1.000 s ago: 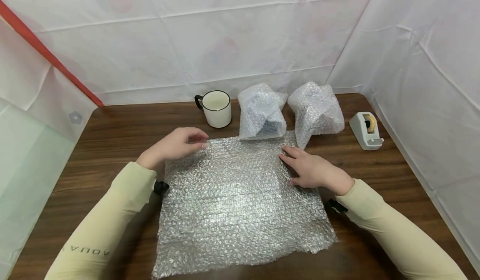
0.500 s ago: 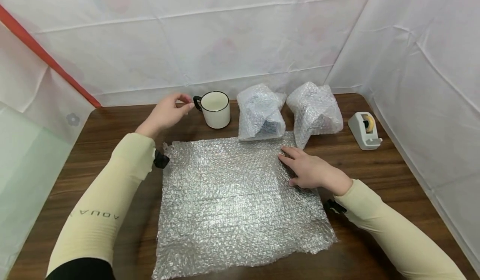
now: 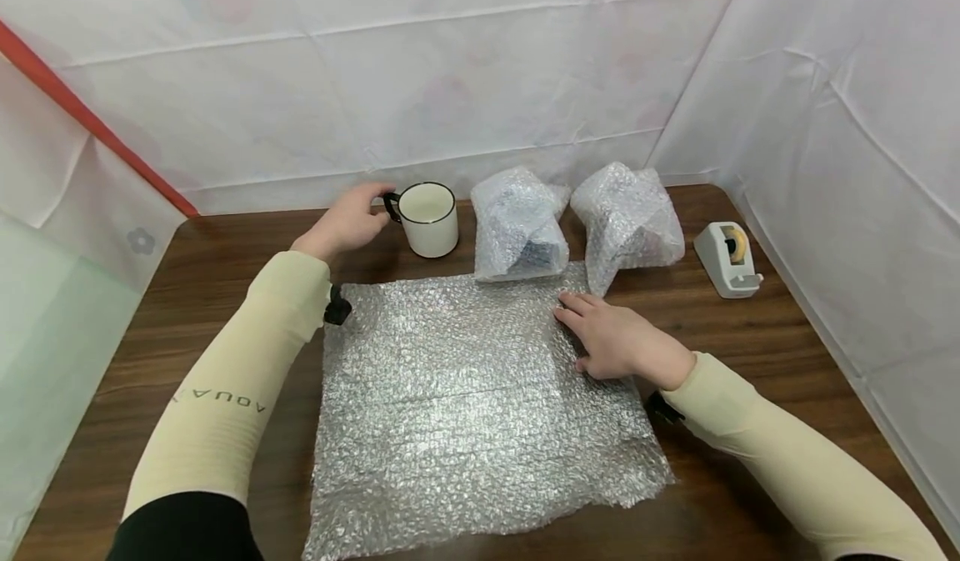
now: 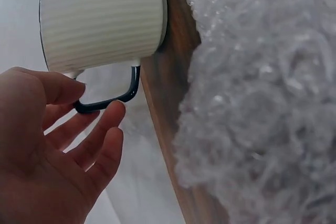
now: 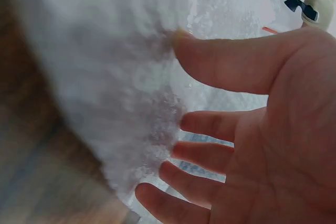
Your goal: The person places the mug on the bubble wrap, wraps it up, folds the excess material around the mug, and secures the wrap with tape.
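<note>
A cream-white mug (image 3: 430,226) with a black rim and black handle (image 4: 105,103) stands upright at the back of the table. My left hand (image 3: 352,221) is at that handle from the left; in the left wrist view its thumb and curled fingers close around the handle. A sheet of bubble wrap (image 3: 450,411) lies flat across the middle of the table. On its right part rests my right hand (image 3: 618,340), palm down with fingers spread. The right wrist view shows those fingertips (image 5: 191,121) against the wrap.
Two bubble-wrapped bundles (image 3: 519,226) (image 3: 630,219) stand right of the mug, the nearer one overlapping the sheet's back edge. A white tape dispenser (image 3: 727,261) with yellow tape is at the far right. White cloth (image 3: 450,77) hangs behind the wooden table (image 3: 225,269).
My left hand has left the back left corner of the bubble wrap, moved up and away, and reached the mug's handle. The right hand has stayed on the sheet.
</note>
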The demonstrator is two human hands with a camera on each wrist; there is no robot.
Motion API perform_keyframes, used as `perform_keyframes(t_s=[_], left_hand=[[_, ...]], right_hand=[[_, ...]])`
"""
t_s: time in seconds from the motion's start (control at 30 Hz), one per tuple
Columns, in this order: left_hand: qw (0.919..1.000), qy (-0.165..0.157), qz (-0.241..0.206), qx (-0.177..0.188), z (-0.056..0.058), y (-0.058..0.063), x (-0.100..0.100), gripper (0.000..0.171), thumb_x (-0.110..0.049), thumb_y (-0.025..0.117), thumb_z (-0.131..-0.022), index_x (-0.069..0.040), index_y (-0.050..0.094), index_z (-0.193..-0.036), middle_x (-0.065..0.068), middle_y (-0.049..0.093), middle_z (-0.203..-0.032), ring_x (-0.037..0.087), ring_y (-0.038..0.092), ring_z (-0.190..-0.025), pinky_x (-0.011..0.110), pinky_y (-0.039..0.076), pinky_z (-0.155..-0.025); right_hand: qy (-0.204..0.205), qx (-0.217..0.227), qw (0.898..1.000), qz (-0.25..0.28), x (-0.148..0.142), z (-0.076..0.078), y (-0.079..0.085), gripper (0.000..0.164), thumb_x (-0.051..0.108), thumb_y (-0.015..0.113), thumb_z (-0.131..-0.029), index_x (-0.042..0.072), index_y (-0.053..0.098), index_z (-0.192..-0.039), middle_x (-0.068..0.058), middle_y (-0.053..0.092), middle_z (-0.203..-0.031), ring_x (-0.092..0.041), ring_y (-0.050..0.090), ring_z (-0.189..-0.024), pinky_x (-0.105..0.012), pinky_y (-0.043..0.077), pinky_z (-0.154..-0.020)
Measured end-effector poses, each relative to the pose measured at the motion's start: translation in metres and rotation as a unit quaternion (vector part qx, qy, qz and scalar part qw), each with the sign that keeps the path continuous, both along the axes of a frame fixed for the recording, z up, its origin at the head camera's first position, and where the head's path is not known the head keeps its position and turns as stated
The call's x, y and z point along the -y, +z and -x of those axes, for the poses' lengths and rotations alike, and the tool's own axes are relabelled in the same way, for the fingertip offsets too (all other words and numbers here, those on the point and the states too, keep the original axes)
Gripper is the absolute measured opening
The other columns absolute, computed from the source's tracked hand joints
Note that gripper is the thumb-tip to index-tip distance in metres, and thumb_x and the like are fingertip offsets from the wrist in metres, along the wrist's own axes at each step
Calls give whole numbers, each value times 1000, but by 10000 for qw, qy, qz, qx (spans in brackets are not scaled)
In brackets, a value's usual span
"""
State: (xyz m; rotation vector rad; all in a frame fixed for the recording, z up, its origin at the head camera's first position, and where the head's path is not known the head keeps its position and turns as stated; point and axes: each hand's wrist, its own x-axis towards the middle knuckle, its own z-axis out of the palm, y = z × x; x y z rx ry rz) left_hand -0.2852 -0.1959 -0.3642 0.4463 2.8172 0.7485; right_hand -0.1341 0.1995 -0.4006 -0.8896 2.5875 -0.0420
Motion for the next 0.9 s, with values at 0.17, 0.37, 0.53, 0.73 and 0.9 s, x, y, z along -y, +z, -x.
perform_keyframes(t_s=[0.17, 0.37, 0.53, 0.73, 0.9], left_hand=[[10000, 36, 40, 4, -3, -1, 0, 55, -4, 55, -93, 5, 41, -146, 28, 38, -148, 43, 35, -136, 56, 31, -109], [9997, 176, -9, 190, -6, -4, 2, 47, -7, 66, -93, 1, 47, -135, 24, 49, -136, 41, 48, -121, 54, 42, -96], [9992, 69, 34, 381, -8, -8, 2, 31, -16, 74, -91, -3, 53, -110, 17, 58, -109, 32, 54, -97, 45, 44, -81], [9973, 130, -49, 724, -11, -13, 0, 36, -25, 78, -89, -4, 49, -91, 12, 50, -91, 27, 54, -81, 38, 50, -71], [9940, 55, -361, 1033, -13, -17, -3, 42, -27, 76, -90, -5, 42, -80, 10, 45, -80, 26, 66, -84, 36, 59, -72]], right_hand=[[9, 53, 9999, -149, 3, 0, 2, 81, 29, 78, -87, 3, 37, -152, -20, 25, -160, -41, 28, -144, -55, 41, -104], [49, 91, 9996, -275, 9, 2, 4, 84, 31, 80, -86, 2, 37, -152, -22, 26, -159, -41, 27, -144, -54, 38, -107], [142, 7, 9991, -396, 11, 3, 7, 85, 32, 81, -84, 0, 38, -150, -23, 28, -158, -41, 28, -144, -52, 38, -108], [243, 1, 9988, -425, 10, 4, 8, 81, 31, 81, -84, 2, 41, -149, -25, 29, -157, -42, 28, -143, -53, 41, -105], [194, -6, 9991, -390, 9, 4, 6, 79, 31, 82, -83, 4, 44, -147, -25, 31, -156, -43, 30, -142, -53, 44, -102]])
